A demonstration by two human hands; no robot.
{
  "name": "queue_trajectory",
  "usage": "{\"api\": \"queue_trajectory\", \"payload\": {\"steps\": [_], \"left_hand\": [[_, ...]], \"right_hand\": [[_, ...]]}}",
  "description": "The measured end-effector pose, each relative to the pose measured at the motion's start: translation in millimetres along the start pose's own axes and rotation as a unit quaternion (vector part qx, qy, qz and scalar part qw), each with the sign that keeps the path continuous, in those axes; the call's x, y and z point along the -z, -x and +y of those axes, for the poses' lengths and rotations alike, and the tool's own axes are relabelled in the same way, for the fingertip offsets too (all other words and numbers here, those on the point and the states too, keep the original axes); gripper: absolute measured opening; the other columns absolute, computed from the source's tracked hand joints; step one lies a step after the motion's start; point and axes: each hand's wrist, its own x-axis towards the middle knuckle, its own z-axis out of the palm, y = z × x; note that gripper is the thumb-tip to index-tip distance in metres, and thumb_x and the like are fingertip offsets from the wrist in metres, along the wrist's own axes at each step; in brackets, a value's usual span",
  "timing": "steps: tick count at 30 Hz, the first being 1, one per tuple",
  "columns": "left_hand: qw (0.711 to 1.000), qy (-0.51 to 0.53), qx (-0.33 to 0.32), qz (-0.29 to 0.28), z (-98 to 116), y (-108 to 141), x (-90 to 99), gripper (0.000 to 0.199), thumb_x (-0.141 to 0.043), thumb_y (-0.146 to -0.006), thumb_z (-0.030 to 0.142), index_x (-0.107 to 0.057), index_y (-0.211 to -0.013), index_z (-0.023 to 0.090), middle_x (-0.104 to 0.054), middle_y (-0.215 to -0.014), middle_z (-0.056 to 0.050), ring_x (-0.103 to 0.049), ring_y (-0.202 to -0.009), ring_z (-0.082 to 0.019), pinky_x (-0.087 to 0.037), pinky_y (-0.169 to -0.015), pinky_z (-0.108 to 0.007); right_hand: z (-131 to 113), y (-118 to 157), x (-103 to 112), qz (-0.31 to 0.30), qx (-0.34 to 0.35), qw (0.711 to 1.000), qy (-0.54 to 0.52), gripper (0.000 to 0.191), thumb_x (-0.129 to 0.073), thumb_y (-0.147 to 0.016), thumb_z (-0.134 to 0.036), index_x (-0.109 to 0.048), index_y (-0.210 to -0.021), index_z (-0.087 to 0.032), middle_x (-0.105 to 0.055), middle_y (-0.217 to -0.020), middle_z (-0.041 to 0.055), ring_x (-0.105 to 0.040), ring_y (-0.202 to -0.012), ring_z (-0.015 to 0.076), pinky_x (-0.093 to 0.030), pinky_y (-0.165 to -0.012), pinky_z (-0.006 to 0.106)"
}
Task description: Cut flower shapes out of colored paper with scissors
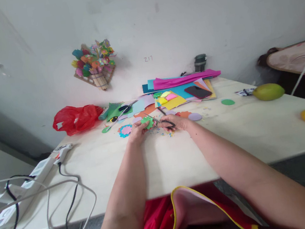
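Pinched in my left hand (137,133) is a green paper flower shape (147,122) with a scalloped edge. My right hand (176,120) is closed round the dark handles of a pair of scissors (169,124), whose blades point left at the green piece. Small paper scraps (169,134) lie on the table just below the scissors. Left of my left hand rests a flower cutout in blue and pink (125,130). A lilac paper circle (195,116) lies to the right of my right hand.
Coloured sheets (177,101) and a dark phone (198,92) lie behind my hands. A second pair of scissors (124,108) and a red plastic bag (76,119) are at the back left. A power strip (24,195) with loose cables lines the left edge. Two mangoes (268,91) sit right.
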Motion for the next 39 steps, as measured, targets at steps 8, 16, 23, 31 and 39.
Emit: {"api": "queue_trajectory", "payload": {"steps": [8, 16, 23, 31, 39], "left_hand": [[1.0, 0.015, 0.006, 0.009, -0.2, -0.6, 0.1, 0.026, -0.086, -0.055, 0.027, -0.071, -0.071, 0.013, -0.071, -0.067, -0.006, -0.068, -0.063, -0.019, -0.057, -0.068, -0.032], [0.999, 0.037, 0.006, 0.015, 0.4, -0.9, -0.4, 0.027, -0.086, -0.052, 0.024, -0.07, -0.07, 0.012, -0.072, -0.069, -0.007, -0.069, -0.064, -0.02, -0.058, -0.066, -0.032], [0.999, 0.022, 0.01, 0.021, -0.8, -1.9, 2.4, 0.026, -0.085, -0.056, 0.025, -0.07, -0.074, 0.013, -0.073, -0.071, -0.007, -0.071, -0.065, -0.02, -0.058, -0.066, -0.031], [1.0, 0.021, 0.009, 0.013, -1.8, -3.2, 2.9, 0.031, -0.087, -0.055, 0.029, -0.07, -0.075, 0.012, -0.073, -0.068, -0.007, -0.068, -0.056, -0.017, -0.055, -0.053, -0.024], [1.0, 0.02, 0.007, 0.02, -3.1, -4.5, 4.4, 0.026, -0.084, -0.059, 0.026, -0.069, -0.076, 0.012, -0.072, -0.066, -0.006, -0.068, -0.055, -0.017, -0.055, -0.051, -0.025]], "right_hand": [[1.0, -2.1, -0.5, 0.013, -0.016, 1.0, -0.013, 0.026, -0.066, -0.082, -0.035, -0.054, -0.067, -0.017, -0.052, -0.044, -0.004, -0.042, -0.034, 0.0059, -0.025, -0.032, 0.017], [1.5, -2.5, -0.7, 0.008, -0.01, 1.0, -0.016, 0.027, -0.069, -0.078, -0.038, -0.055, -0.068, -0.017, -0.051, -0.044, -0.0047, -0.041, -0.035, 0.0063, -0.026, -0.034, 0.018], [6.2, -5.0, 1.3, 0.002, -0.001, 1.0, -0.022, 0.029, -0.07, -0.076, -0.04, -0.055, -0.069, -0.017, -0.052, -0.045, -0.0042, -0.042, -0.036, 0.0066, -0.027, -0.034, 0.019], [3.1, -4.3, 0.1, 0.001, -0.001, 1.0, -0.006, 0.033, -0.075, -0.074, -0.039, -0.053, -0.066, -0.017, -0.051, -0.044, -0.0051, -0.041, -0.035, 0.0056, -0.025, -0.033, 0.017], [-1.8, -1.2, -1.9, 0.01, -0.017, 0.999, -0.026, 0.026, -0.07, -0.078, -0.034, -0.054, -0.067, -0.017, -0.05, -0.042, -0.0051, -0.041, -0.034, 0.0055, -0.026, -0.032, 0.016]]}}
